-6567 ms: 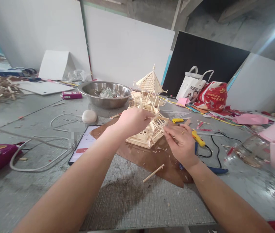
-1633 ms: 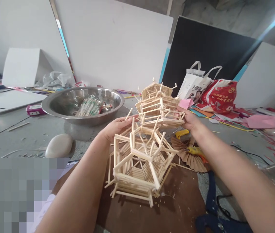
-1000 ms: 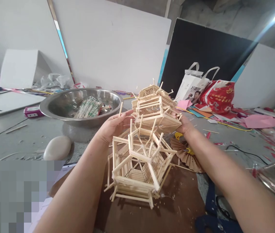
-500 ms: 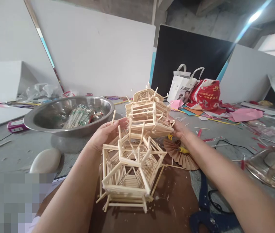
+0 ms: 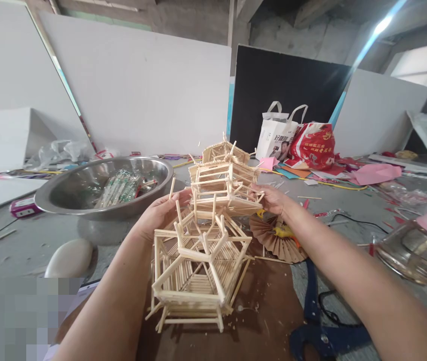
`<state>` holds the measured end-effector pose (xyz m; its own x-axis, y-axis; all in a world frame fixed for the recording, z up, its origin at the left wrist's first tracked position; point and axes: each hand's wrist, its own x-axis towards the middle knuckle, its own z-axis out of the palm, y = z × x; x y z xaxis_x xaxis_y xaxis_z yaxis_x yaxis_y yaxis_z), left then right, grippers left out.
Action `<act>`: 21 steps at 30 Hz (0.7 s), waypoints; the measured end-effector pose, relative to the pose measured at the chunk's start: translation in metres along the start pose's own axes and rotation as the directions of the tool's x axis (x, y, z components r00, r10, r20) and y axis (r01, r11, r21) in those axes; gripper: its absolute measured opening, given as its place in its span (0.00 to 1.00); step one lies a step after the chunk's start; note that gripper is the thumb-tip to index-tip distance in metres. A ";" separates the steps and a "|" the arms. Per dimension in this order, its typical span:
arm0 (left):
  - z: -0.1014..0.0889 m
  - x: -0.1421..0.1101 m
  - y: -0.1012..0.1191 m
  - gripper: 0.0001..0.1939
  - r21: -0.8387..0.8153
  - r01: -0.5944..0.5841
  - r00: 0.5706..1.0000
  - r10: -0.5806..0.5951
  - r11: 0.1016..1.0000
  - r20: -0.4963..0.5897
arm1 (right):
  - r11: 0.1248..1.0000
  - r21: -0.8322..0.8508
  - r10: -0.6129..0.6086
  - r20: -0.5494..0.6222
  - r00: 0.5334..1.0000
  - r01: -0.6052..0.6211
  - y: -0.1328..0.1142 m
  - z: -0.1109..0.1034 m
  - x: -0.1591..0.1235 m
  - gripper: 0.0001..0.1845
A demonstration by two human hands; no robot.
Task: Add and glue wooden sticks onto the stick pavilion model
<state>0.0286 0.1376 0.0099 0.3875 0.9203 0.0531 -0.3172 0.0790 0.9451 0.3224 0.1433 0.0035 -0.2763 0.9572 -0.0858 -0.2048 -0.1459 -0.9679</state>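
Note:
A tiered, pagoda-like model of thin wooden sticks stands between my hands, behind a second, open stick frame. My left hand is curled at the model's left side, near an upright stick, with some fingertips hidden behind the sticks. At the right side, my right hand grips the model's lower tier with thumb and fingers. The front frame has several walls, short sticks standing up from its top, and rests on a brown board. Whether the two stick pieces touch is unclear.
A steel basin with bagged sticks stands at left, near a pale smooth stone. Right of the model lie a pleated brown paper fan, a yellow-tipped tool and a dark blue tool. Bags and paper scraps lie farther back.
The whole view has shifted a little, so most things appear slightly left and lower. My hands stay at the sides of the pagoda-like model, and their hold looks the same.

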 end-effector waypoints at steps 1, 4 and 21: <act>0.000 0.000 0.000 0.17 -0.008 0.002 1.000 -0.002 1.000 -0.003 | 1.000 0.016 0.000 -0.009 1.000 0.000 0.000 0.000 0.000 0.17; 0.000 0.001 -0.001 0.18 -0.023 0.004 1.000 -0.005 1.000 -0.017 | 0.998 0.058 -0.005 -0.036 0.999 0.007 0.002 -0.001 0.000 0.16; 0.006 -0.003 0.006 0.18 -0.013 -0.037 0.999 0.037 0.999 0.001 | 0.994 0.097 0.058 0.012 0.998 -0.059 0.013 -0.010 0.016 0.15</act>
<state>0.0304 0.1332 0.0170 0.3761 0.9223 0.0885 -0.3427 0.0498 0.9381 0.3249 0.1594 -0.0130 -0.2992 0.9440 -0.1389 -0.2783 -0.2255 -0.9337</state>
